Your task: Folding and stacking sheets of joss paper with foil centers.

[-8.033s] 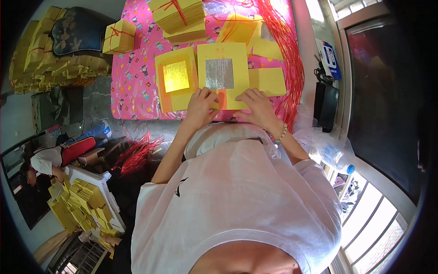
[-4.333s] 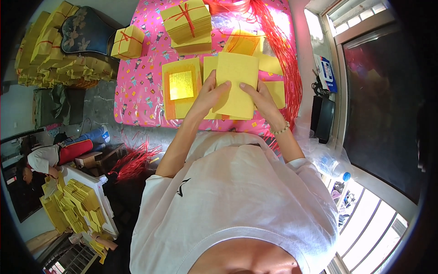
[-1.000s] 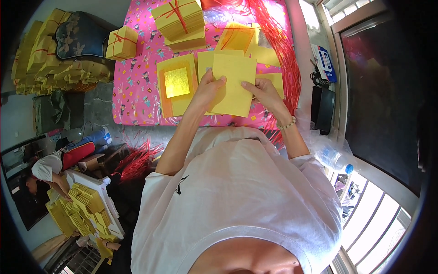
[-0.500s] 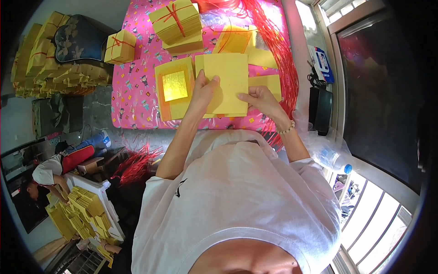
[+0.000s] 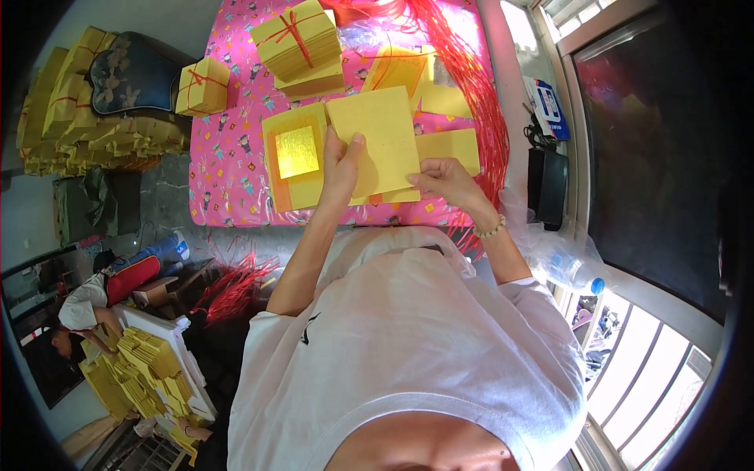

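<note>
A stack of yellow paper sheets (image 5: 381, 118) is held over the pink table, tilted a little to the left. My left hand (image 5: 342, 169) grips it by its left side, thumb on top. At its lower right edge, the fingers of my right hand (image 5: 449, 182) are pinched together on the paper; how many sheets they hold cannot be made out. Left of the held stack lies a yellow and orange paper bearing a shiny gold foil square (image 5: 297, 153). More yellow paper (image 5: 452, 149) lies flat beyond my right hand, partly covered.
Yellow bundles tied with red string (image 5: 294, 43) stand at the table's back left, with a smaller tied bundle (image 5: 203, 86) beside them. Long red strands (image 5: 479, 94) run down the right side. At the lower left, another person (image 5: 86, 306) handles yellow paper stacks.
The held stack has shifted slightly left and turned a little counterclockwise. My right hand has moved slightly down and now pinches near the stack's lower right corner.
</note>
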